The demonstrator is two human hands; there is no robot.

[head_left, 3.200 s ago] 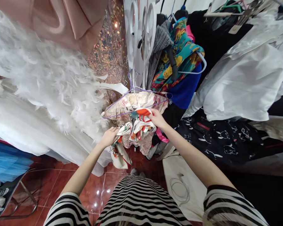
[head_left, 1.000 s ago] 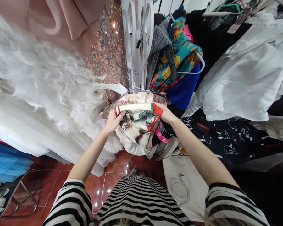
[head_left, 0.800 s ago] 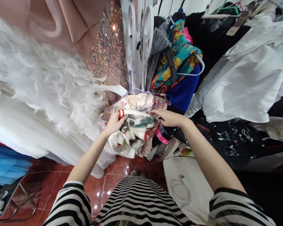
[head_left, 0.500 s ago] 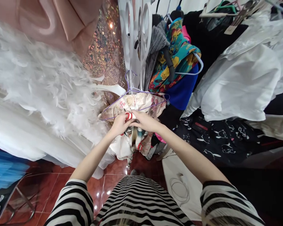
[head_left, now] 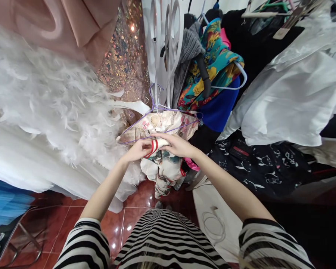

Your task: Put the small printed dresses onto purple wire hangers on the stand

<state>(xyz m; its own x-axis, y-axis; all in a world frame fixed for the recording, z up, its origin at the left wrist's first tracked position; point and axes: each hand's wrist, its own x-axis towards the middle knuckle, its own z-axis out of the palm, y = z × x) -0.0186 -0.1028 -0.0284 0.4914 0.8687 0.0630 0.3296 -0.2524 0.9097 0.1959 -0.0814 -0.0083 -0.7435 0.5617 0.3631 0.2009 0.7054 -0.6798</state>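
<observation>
A white patterned garment with red-striped trim (head_left: 169,166) hangs down between my hands, in front of the rack. My left hand (head_left: 140,150) pinches the red-and-white edge of it. Farther along the same edge, my right hand (head_left: 177,145) grips the cloth with its fingers over the top. Just behind them, a purple wire hanger (head_left: 134,125) lies across a pale floral garment (head_left: 168,118). What the hidden fingertips do under the cloth I cannot see.
White feathered clothing (head_left: 81,104) fills the left, beside a sequinned fabric (head_left: 123,59). A teal floral garment (head_left: 218,52) and a white satin garment (head_left: 291,101) hang at right. A coiled cable (head_left: 212,226) lies on a white surface below. The red tiled floor (head_left: 131,216) shows underneath.
My hands have moved apart, the left one shifting left and slightly down and the right one slightly right. More of the red-striped edge now shows between them, and the garment hangs more spread out.
</observation>
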